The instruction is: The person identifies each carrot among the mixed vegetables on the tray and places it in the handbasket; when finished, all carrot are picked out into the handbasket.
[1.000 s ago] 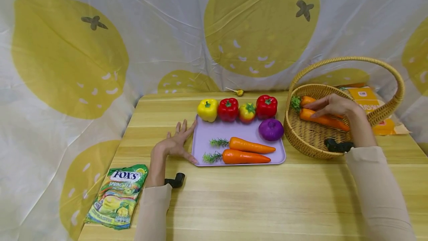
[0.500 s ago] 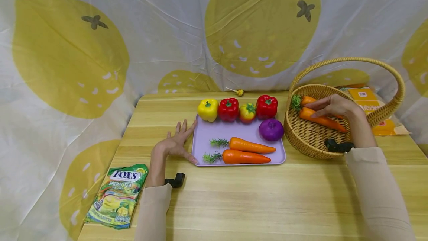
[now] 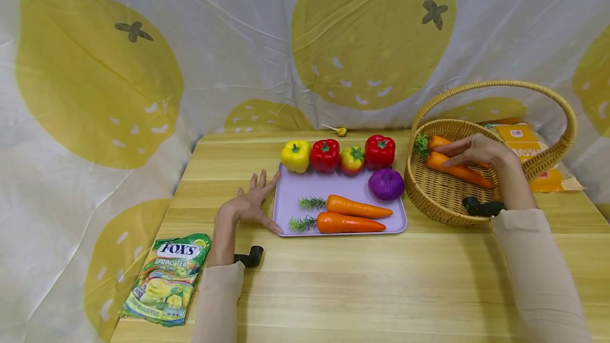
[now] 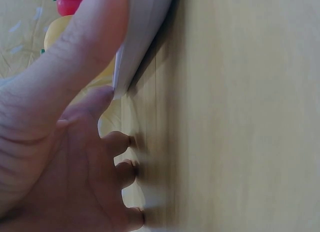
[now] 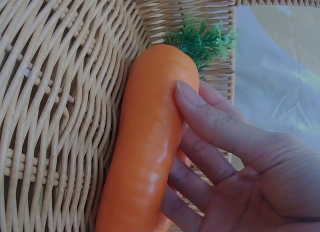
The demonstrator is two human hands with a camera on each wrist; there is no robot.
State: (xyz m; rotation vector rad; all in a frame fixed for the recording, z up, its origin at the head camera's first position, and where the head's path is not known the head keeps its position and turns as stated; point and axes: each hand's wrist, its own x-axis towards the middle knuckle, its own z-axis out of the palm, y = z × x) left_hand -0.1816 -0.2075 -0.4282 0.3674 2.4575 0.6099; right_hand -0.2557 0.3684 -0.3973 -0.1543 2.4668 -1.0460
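My left hand [image 3: 250,205] has its fingers spread at the left edge of a lilac tray [image 3: 290,189]. Thumb and index fingertip meet the tray's side, and the other fingertips rest on the table in the left wrist view. Two carrots [image 3: 355,207] with leafy tops lie on the tray, beside a purple onion [image 3: 386,184]. Inside a wicker basket [image 3: 436,206], my right hand [image 3: 476,150] pinches an orange carrot [image 5: 150,137] near its thick end, thumb on its side and fingers behind. Another carrot [image 3: 437,142] lies behind that one, partly hidden by the hand.
Along the tray's back edge sit a yellow bell pepper [image 3: 296,156], two red bell peppers [image 3: 325,155] and a yellow-red tomato-like piece [image 3: 352,160]. A lollipop [image 3: 340,132] lies behind. A green candy bag [image 3: 168,279] is at left; orange packaging [image 3: 524,144] lies beyond the basket's arched handle [image 3: 495,83].
In the basket, the carrot at my right hand has shifted slightly, its tip coming a little toward the near left. My left hand and the tray have stayed still.
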